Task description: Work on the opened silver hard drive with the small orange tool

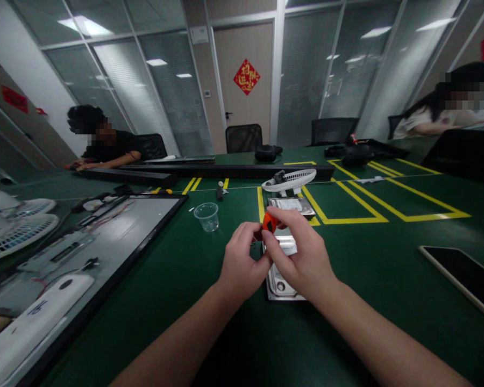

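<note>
Between my two hands is an orange-and-black screwdriver, seen nearly end-on, with its shaft hidden. My right hand pinches its handle between thumb and fingers. The curled fingers of my left hand close on its near left side; what their tips touch is partly hidden. Right below my hands a silver hard drive lies flat on the green table, partly covered by my right hand. Another hard drive lies farther back, beyond my fingers.
A clear plastic cup stands left of my hands. A large panel with parts and a white fan grille fill the left. A phone lies right. Behind are a white ring-shaped part, long black bars and two people.
</note>
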### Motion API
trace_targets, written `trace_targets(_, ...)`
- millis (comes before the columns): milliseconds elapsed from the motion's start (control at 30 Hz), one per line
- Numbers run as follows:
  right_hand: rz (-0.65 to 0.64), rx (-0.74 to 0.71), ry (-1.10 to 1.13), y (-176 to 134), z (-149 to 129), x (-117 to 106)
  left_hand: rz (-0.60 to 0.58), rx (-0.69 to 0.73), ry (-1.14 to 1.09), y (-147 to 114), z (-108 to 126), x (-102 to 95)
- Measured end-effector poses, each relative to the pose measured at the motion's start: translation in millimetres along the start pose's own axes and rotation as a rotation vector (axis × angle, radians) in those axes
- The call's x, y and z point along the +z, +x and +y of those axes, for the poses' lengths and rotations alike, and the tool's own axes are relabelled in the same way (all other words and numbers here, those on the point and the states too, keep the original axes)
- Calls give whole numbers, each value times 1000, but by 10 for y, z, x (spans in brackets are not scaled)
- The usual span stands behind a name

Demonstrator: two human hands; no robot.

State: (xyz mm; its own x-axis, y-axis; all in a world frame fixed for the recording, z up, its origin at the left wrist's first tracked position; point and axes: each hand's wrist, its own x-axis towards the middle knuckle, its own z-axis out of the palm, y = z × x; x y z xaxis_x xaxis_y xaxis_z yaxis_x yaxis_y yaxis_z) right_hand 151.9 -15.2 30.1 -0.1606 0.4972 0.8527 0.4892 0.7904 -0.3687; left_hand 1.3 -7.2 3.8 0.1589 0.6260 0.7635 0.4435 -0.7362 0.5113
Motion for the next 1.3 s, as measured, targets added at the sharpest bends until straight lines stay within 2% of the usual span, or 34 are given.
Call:
trace_targets(367,-23,-13,25,-7,-20,-4,-66,-14,-7,24,20,-17)
trace_targets(600,5,3,-3,8,-1,-9,6,-8,-9,4,15,-6)
trace_targets(967,-28,-26,28,-6,-22,7,-64,-4,-9,16,15,-17)
trace_targets(1200,8,-9,-1,2,4,0,16,-2,-7,-6,12,-3)
trace_targets(1300,10,-2,-3,4,5,-9,-6,-3,-20,-6,-4,-1)
